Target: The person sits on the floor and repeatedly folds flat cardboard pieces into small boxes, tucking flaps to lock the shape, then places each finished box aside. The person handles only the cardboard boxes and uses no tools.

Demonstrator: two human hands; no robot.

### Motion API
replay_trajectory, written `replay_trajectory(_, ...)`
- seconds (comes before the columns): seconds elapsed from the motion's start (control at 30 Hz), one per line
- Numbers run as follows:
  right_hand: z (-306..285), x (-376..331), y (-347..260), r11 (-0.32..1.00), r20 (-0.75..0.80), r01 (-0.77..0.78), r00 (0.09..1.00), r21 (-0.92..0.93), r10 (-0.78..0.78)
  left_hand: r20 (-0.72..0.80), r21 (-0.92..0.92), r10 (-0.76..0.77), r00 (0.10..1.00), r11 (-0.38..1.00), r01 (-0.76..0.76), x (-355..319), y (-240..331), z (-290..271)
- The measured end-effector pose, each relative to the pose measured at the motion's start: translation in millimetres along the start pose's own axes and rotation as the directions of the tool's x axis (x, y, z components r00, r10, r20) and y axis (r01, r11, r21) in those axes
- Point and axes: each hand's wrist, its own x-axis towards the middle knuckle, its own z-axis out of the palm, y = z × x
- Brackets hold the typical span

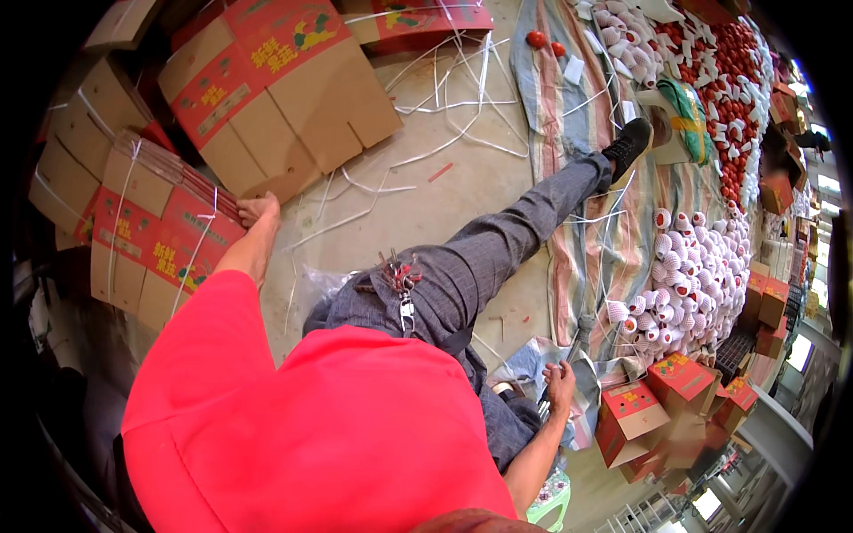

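Note:
My left hand [258, 210] is closed on the edge of a bundle of flattened cardboard boxes [151, 226]. The bundle is red and brown, tied round with white plastic strapping. Its folded layers show at the end where my fingers curl in, and part of the grip is hidden. My right hand [559, 387] hangs in the air beside my bent leg, low on the right. Its fingers are loosely bent and a little apart, and I see nothing in them.
Flattened boxes [284, 80] lie beside the bundle. Loose white strapping [480, 107] tangles over the floor. My outstretched leg [524, 222] reaches onto a striped tarp [577, 293] holding red fruit and fruit in white foam nets [689, 284]. More boxes [631, 417] and a green stool [551, 502] stand right.

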Motion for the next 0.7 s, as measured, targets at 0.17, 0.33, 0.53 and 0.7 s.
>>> replay_trajectory(0.17,2,-2,11,0.996,-0.022,-0.025,0.999,0.090,0.027,-0.033,0.003,-0.026,0.999,1.000,0.026,8,24,23)
replay_trajectory(0.33,16,-2,13,0.997,0.079,-0.063,0.995,0.052,0.059,0.128,-0.028,-0.073,0.989,0.997,0.077,44,-13,43)
replay_trajectory(0.53,35,-33,57,0.994,0.041,-0.104,0.994,0.035,0.103,0.290,-0.226,-0.034,0.956,0.969,0.103,31,-14,93)
replay_trajectory(0.7,43,-41,31,0.992,0.117,-0.125,0.986,0.034,0.120,0.397,-0.687,-0.338,0.853,0.507,0.521,68,-55,101)
